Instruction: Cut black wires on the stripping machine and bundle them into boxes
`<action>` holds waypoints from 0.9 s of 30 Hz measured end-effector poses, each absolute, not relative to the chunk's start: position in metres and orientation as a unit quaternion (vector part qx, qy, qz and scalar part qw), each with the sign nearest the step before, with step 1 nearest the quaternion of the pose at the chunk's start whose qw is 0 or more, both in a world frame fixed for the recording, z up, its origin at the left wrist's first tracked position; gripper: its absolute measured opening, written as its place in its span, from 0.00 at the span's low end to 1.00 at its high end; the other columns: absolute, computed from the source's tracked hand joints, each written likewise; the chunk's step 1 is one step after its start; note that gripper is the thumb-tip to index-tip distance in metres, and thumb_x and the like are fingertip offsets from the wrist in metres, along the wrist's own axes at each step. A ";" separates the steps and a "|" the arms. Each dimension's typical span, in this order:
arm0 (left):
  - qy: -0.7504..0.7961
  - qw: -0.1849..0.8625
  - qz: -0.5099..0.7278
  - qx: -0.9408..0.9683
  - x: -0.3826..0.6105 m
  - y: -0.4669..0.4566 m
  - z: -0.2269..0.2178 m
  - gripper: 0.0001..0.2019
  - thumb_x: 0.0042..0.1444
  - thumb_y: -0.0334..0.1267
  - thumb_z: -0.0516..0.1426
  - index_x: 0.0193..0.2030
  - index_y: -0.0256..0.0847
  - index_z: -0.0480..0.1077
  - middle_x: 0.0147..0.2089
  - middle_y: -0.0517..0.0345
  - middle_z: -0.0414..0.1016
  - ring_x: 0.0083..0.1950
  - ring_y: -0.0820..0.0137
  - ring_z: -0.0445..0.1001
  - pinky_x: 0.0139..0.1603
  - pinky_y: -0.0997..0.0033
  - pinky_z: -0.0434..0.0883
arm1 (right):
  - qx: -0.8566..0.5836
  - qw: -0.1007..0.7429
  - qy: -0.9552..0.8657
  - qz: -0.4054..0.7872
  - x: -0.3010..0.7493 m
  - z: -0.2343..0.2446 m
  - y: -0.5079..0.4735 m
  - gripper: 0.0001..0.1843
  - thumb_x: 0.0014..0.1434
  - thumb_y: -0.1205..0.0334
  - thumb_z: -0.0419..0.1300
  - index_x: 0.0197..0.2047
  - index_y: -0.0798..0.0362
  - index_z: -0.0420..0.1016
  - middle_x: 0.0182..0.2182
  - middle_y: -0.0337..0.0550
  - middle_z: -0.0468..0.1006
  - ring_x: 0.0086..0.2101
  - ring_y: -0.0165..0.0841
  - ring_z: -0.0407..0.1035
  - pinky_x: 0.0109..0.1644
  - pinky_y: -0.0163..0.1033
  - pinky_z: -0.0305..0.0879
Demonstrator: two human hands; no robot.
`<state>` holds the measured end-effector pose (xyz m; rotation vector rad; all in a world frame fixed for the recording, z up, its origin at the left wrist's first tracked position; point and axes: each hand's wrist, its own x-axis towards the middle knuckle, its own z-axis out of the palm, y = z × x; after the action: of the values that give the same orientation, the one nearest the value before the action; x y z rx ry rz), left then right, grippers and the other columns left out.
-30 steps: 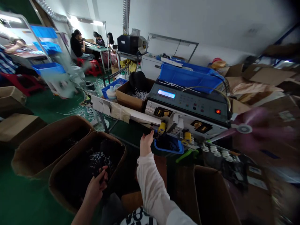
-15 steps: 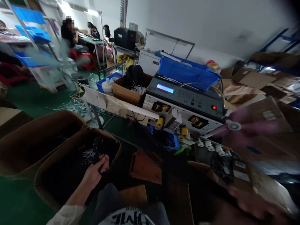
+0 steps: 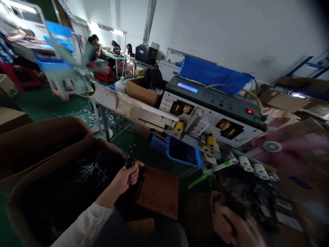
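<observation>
My left hand (image 3: 128, 175) is closed around a small bundle of black wire pieces, held upright over the right rim of a large cardboard box (image 3: 23, 202) filled with more black pieces with white tips. My right hand (image 3: 232, 227) is low at the bottom right, smeared by motion, close to a dark pile of black material (image 3: 246, 193); its fingers cannot be made out. In front of me stands a grey wire-cutting machine (image 3: 218, 106) with yellow rollers (image 3: 179, 128) and a blue tray (image 3: 183, 155) under its outlet.
A purple fan (image 3: 272, 146) spins at the right and a green one (image 3: 74, 70) at the left. A second cardboard box (image 3: 38, 132) lies behind the first. A brown stool top (image 3: 159, 192) sits between my hands. People sit at tables in the far left background.
My left hand lifted the black bundle from inside the box up to its right rim. My right hand left the machine's outlet and dropped to the lower right. The view has shifted.
</observation>
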<state>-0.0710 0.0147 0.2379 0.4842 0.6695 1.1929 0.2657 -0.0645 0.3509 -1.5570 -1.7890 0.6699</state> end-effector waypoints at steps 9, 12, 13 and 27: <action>0.356 0.764 0.483 0.236 0.016 -0.041 0.172 0.20 0.49 0.52 0.61 0.36 0.34 0.70 0.19 0.68 0.54 0.16 0.85 0.47 0.17 0.79 0.43 | -0.395 0.348 -0.452 0.720 0.180 0.178 -0.055 0.21 0.58 0.50 0.56 0.21 0.54 0.60 0.13 0.30 0.57 0.13 0.21 0.52 0.19 0.31 0.49; 0.353 0.747 0.499 0.262 0.020 -0.060 0.174 0.23 0.48 0.54 0.60 0.40 0.34 0.71 0.16 0.71 0.48 0.17 0.84 0.45 0.18 0.79 0.44 | -0.374 0.331 -0.459 0.735 0.173 0.169 -0.069 0.20 0.58 0.50 0.56 0.22 0.54 0.62 0.14 0.30 0.58 0.13 0.21 0.52 0.18 0.31 0.51; 0.348 0.740 0.506 0.274 0.019 -0.066 0.176 0.24 0.48 0.54 0.60 0.43 0.34 0.71 0.16 0.71 0.47 0.17 0.84 0.45 0.18 0.79 0.44 | -0.372 0.324 -0.466 0.734 0.171 0.169 -0.074 0.20 0.58 0.50 0.56 0.22 0.54 0.62 0.14 0.30 0.59 0.13 0.21 0.52 0.18 0.31 0.51; 0.424 0.589 0.580 0.370 -0.005 -0.089 0.167 0.20 0.49 0.54 0.60 0.34 0.35 0.73 0.18 0.67 0.53 0.19 0.82 0.51 0.20 0.78 0.48 | -0.345 0.249 -0.480 0.767 0.148 0.150 -0.109 0.17 0.54 0.49 0.60 0.29 0.54 0.63 0.17 0.29 0.62 0.14 0.21 0.54 0.18 0.30 0.52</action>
<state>-0.0049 -0.0887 0.1667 0.8611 0.9867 1.3512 0.1479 -0.1091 0.1500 -0.9396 -1.3075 2.0893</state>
